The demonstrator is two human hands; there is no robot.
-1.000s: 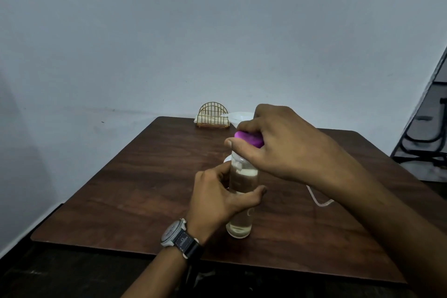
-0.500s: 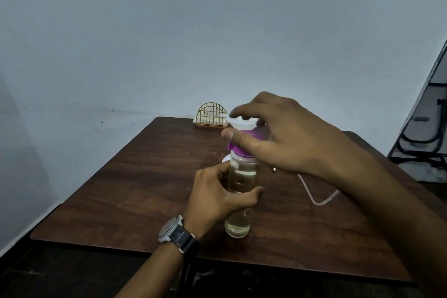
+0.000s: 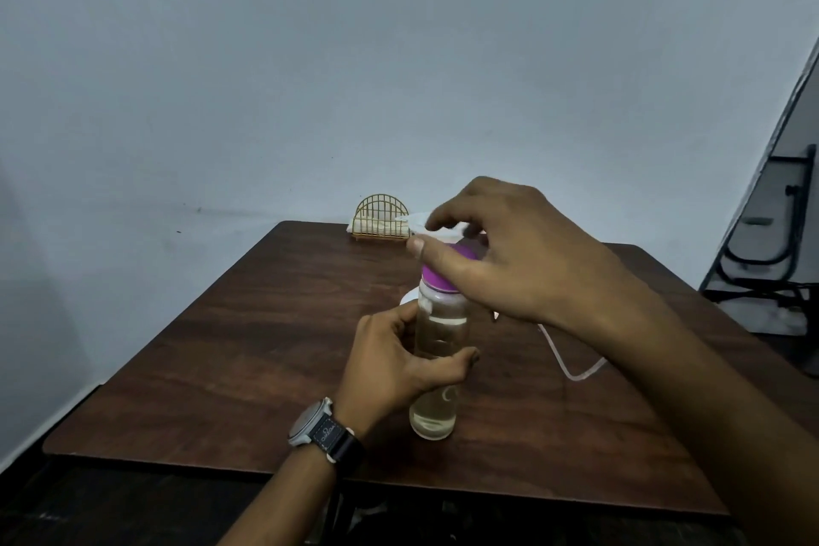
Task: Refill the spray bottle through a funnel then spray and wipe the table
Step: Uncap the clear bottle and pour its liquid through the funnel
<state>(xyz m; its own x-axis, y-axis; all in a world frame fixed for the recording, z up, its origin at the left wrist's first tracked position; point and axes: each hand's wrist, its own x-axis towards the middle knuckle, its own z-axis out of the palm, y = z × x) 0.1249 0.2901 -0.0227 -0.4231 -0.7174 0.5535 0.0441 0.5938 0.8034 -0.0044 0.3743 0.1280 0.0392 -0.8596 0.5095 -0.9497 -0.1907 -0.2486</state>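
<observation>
- Bottle (image 3: 436, 372) stood upright on the near middle of the table (image 3: 212, 350), its long axis vertical, clear liquid reaching up close to the shoulder.
- We had our left hand (image 3: 394, 361) wrapped around the bottle's middle from the left, thumb on the near side and fingers curling behind, so it was closed on the glass and steadying it.
- Our right hand (image 3: 509, 253) came in from the right and sat directly above the bottle's mouth, wrist raised, forearm sloping down toward the near right corner.
- That hand was narrowly pinched on the purple cap (image 3: 443, 275), thumb on the left side of it and fingers hooked over the far side; the cap sat on the neck, though we could not tell whether it was seated or only resting there.
- The relation that mattered to us was cap over neck: both shared 1 vertical line, and the right hand was the one placed to turn about that axis while the left resisted.
- A white funnel-like piece (image 3: 419, 221) showed just beyond the right fingertips, blurred; whether the fingers touched it we could not tell.
- A thin clear tube (image 3: 571, 370) lay on the table to the right of the bottle, partly hidden under the right forearm.
- A wire holder (image 3: 383, 217) stood at the far edge, well apart from both hands.
- We judged the filling largely done and the closing of the bottle to be the step in hand.
</observation>
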